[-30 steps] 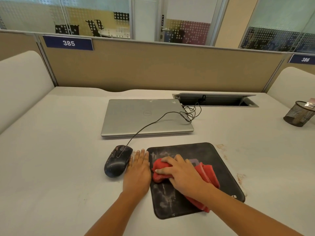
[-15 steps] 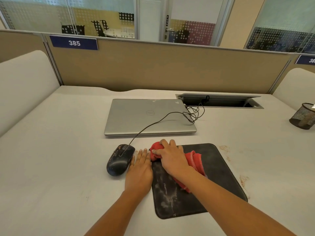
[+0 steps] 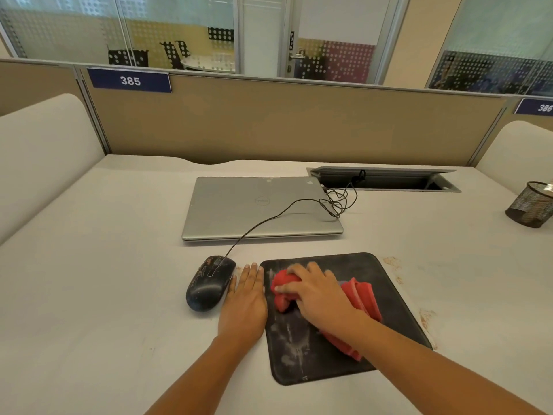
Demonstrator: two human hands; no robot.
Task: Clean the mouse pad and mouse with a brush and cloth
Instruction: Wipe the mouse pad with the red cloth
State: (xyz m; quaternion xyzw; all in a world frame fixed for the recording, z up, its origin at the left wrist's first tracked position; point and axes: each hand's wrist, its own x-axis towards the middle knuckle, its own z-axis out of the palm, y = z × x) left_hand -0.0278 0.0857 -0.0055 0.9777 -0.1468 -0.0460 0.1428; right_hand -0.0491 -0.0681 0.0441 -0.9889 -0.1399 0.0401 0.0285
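A black mouse pad [image 3: 395, 298] with pale dusty smears lies on the white desk in front of me. My right hand [image 3: 317, 295] grips a bunched red cloth [image 3: 363, 296] and presses it on the pad's left half. Flat on the desk lies my left hand [image 3: 244, 301], fingers straight, against the pad's left edge. A dirty black wired mouse [image 3: 209, 283] sits just left of that hand. No brush is in view.
A closed silver laptop [image 3: 257, 208] lies behind the pad, with the mouse cable [image 3: 338, 202] running over it to an open cable hatch [image 3: 386, 179]. A black mesh pen holder [image 3: 532, 209] stands at the far right. Brownish stains [image 3: 426, 317] mark the desk right of the pad.
My right hand slid the red cloth up to the pad's far left corner, then back toward me. The left hand and the mouse stayed in place.
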